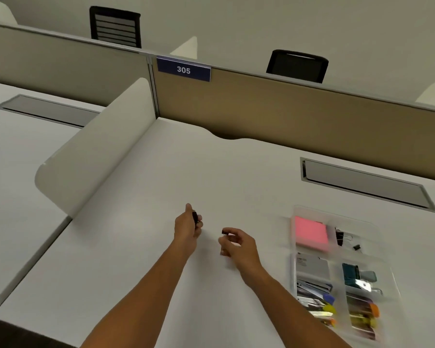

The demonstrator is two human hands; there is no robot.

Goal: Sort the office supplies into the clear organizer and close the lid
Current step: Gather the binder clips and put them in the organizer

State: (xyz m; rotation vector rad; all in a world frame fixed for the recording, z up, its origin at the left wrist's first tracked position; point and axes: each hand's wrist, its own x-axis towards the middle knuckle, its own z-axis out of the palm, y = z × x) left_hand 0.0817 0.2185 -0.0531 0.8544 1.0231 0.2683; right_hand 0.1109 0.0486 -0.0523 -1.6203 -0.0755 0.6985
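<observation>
Head view: the white desk spreads wide and bare around both hands, with open surface to the left as far as the rounded white side divider and forward to the tan back partition, which carries a blue sign reading 305. A grey rectangular cable hatch is set flush into the desk beyond the organizer. The desk's near-left edge runs diagonally toward the bottom corner.

The clear organizer lies flat at the right, near the desk's right side and well apart from both hands. It is a see-through plastic tray with rounded corners and inner walls, its long axis running from far to near. The far-left compartment holds a pink pad of sticky notes; the far-right one holds black binder clips. Nearer compartments hold a grey card, a teal item and coloured tabs, all blurred.

The left hand is raised over mid-desk, fingers curled around a small dark object, too blurred to name. The right hand, just beside it, pinches another small dark piece between thumb and fingertips.
</observation>
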